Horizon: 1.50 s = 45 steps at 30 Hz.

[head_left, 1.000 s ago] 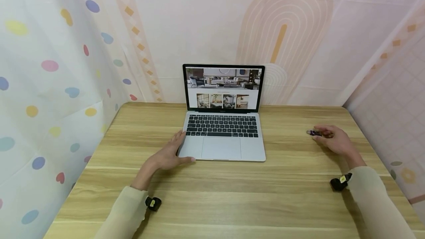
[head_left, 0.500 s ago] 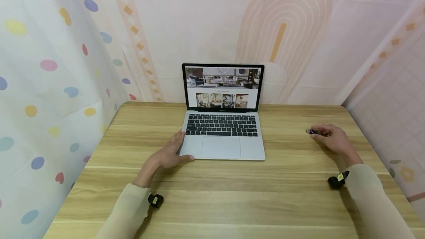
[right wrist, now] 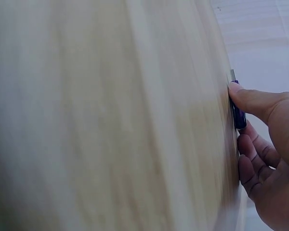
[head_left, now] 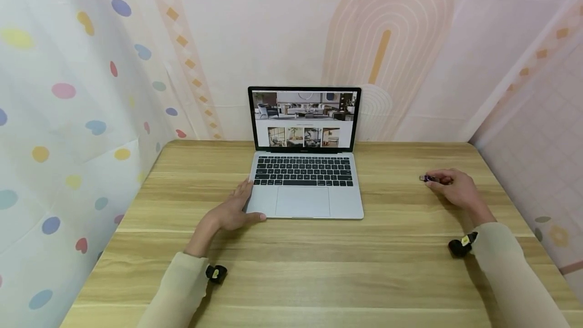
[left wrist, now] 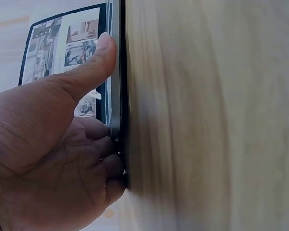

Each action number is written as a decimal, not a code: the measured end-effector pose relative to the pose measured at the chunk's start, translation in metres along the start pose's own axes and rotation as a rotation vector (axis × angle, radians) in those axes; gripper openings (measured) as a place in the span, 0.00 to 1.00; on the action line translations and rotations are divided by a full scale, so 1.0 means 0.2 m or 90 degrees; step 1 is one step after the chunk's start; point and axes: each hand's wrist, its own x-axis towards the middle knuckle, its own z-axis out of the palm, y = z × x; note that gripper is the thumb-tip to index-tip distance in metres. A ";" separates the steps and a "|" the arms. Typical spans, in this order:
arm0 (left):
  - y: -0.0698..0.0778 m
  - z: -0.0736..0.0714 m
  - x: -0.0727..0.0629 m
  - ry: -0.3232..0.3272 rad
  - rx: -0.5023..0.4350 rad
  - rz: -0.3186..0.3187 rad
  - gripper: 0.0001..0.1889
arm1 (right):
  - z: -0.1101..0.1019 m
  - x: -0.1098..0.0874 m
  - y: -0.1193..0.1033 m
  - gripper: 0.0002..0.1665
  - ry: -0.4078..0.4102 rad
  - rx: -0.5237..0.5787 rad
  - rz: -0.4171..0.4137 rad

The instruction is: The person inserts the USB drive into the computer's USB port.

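Note:
An open silver laptop stands on the wooden table, its screen showing pictures of furnished rooms. My left hand holds its front left corner. The thumb lies along the front edge and the fingers bend against the left side; their tips are partly hidden. Well to the right of the laptop, my right hand pinches a small dark purple USB flash drive low over the tabletop. Its metal plug points left toward the laptop. In the right wrist view, the thumb presses on the flash drive.
The wooden table reaches back to a patterned curtain. More curtain with coloured spots hangs on the left side. A black wrist camera sits at the left cuff, another black wrist camera at the right.
The head view has shifted slightly. Both hands keep nearly the same places, the left at the laptop's corner and the right with the flash drive. Text has appeared over the upper picture on the screen.

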 end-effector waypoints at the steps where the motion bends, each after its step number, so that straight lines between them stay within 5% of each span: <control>1: 0.00 0.00 0.00 0.001 0.001 -0.001 0.58 | 0.00 0.00 0.00 0.26 0.000 -0.002 0.000; 45: 0.02 0.01 0.00 0.023 0.011 -0.015 0.57 | 0.01 0.00 -0.02 0.22 0.015 -0.006 -0.001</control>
